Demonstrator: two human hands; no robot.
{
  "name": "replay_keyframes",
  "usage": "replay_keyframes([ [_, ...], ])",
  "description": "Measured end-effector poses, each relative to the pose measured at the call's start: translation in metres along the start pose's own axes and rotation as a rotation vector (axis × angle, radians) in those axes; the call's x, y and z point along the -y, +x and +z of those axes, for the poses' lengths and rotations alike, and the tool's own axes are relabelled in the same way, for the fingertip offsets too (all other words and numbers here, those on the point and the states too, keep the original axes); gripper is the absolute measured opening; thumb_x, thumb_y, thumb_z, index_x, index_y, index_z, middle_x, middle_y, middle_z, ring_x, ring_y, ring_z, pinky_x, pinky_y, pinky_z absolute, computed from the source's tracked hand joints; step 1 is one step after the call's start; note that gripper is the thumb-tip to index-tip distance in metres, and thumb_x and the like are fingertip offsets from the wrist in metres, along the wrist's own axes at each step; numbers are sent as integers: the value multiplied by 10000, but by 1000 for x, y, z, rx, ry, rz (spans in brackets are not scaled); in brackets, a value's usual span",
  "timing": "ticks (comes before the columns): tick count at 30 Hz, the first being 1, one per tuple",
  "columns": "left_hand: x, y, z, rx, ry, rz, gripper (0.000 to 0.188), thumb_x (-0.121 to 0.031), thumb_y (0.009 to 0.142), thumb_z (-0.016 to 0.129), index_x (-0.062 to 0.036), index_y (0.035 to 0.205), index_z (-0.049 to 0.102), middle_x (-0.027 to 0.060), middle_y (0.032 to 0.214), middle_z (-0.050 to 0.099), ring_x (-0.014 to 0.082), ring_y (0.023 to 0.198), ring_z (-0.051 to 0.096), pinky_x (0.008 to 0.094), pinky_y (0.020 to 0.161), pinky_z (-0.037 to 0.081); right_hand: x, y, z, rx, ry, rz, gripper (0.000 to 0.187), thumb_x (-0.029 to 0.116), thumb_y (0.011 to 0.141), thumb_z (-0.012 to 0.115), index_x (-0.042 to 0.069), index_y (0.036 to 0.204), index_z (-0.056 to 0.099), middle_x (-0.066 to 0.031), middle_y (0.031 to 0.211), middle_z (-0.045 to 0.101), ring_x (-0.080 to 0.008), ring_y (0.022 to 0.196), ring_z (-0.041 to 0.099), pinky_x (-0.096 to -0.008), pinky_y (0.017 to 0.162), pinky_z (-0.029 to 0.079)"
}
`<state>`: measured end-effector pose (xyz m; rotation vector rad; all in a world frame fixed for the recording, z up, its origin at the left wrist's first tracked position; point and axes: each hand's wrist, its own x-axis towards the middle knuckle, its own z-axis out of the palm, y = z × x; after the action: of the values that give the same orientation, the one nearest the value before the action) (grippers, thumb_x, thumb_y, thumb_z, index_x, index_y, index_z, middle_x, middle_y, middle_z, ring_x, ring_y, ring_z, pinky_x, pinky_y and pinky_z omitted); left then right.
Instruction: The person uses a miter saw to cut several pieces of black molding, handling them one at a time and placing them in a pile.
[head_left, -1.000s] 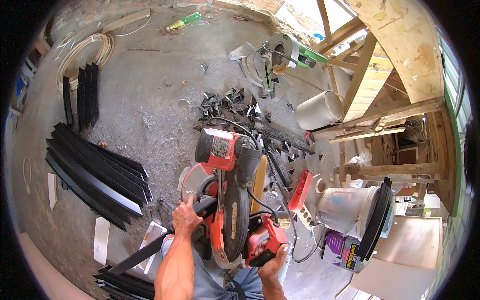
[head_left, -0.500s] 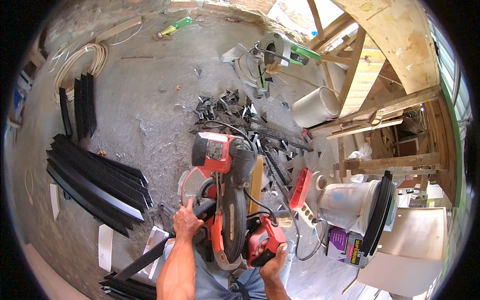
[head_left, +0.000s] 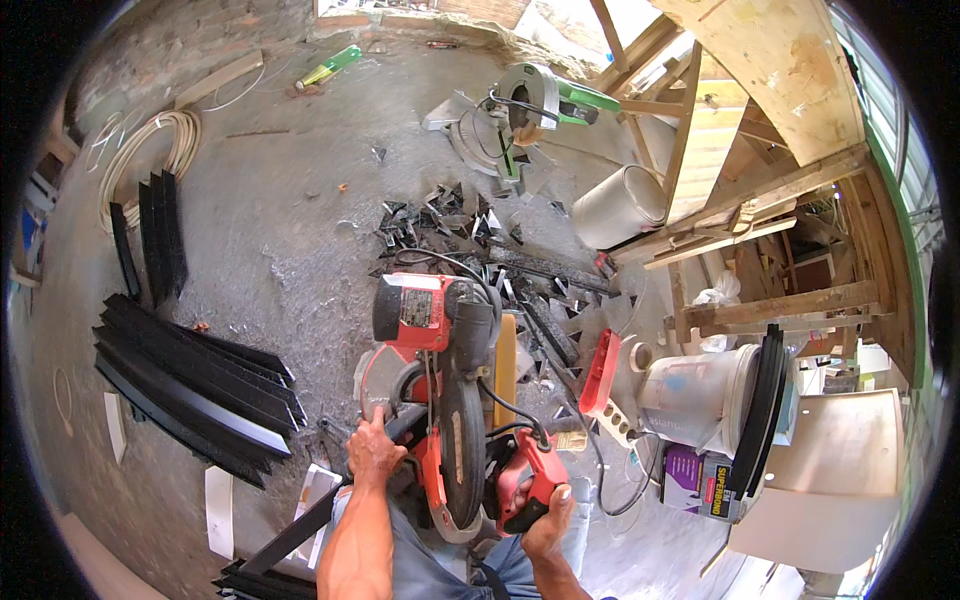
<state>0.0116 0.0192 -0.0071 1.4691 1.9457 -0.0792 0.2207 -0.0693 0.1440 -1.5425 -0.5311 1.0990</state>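
Note:
A red and black miter saw [head_left: 465, 430] stands right before me, its round blade guard upright in the middle. My right hand [head_left: 548, 520] is wrapped round the saw's red handle [head_left: 540, 472]. On the saw's left side, my left hand [head_left: 374, 450] presses down on a long black strip [head_left: 292, 538] with its fingers curled, the index finger pointing forward at the saw's fence. The strip slants from lower left up to the saw. Its far end, at the blade, is hidden by the guard.
Black offcuts [head_left: 450, 215] litter the floor beyond the saw. Long black strips [head_left: 190, 375] lie in a stack at left. A green miter saw [head_left: 530, 105] stands farther off. On the right are a bucket [head_left: 695, 400], a power strip [head_left: 612, 425] with its cable, and a purple box [head_left: 690, 480].
The whole view has shifted slightly, with the background sliding a little to the left. Both hands keep their hold, and the saw stays in the same pose.

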Motion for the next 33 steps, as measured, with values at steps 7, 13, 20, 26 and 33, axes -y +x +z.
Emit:
replay_keyframes([
  [7,0,1,0,4,7,9,710,-401,693,839,-142,1277,530,234,1024,658,429,948,679,516,817,550,4,-2,0,5,-4,30,764,718,907,493,-25,1030,620,-54,727,618,-126,601,581,-259,528,464],
  [13,4,2,7,-31,17,50,716,-322,651,826,-111,1271,535,229,1005,668,435,933,676,512,815,554,-1,1,-7,88,0,50,762,726,905,489,-14,1004,645,-43,780,639,-105,626,580,-251,549,461],
  [20,-5,-1,2,-61,11,70,623,-297,656,787,-94,1192,544,243,936,681,457,912,672,526,802,544,9,3,-2,144,100,46,695,655,926,540,-10,1106,631,-12,877,610,-72,695,535,-226,600,442],
  [26,-4,-2,3,-97,-11,77,569,-253,647,760,-86,1148,546,254,919,688,472,891,673,538,799,544,11,1,-1,146,98,67,692,651,929,541,-6,1132,621,-5,898,605,-67,722,532,-225,611,439],
  [33,-1,2,5,-40,-4,51,572,-192,627,704,-82,1167,553,264,940,683,476,915,666,538,824,541,7,1,0,147,96,65,687,654,933,527,0,1123,619,-10,918,605,-70,723,531,-228,614,441],
])
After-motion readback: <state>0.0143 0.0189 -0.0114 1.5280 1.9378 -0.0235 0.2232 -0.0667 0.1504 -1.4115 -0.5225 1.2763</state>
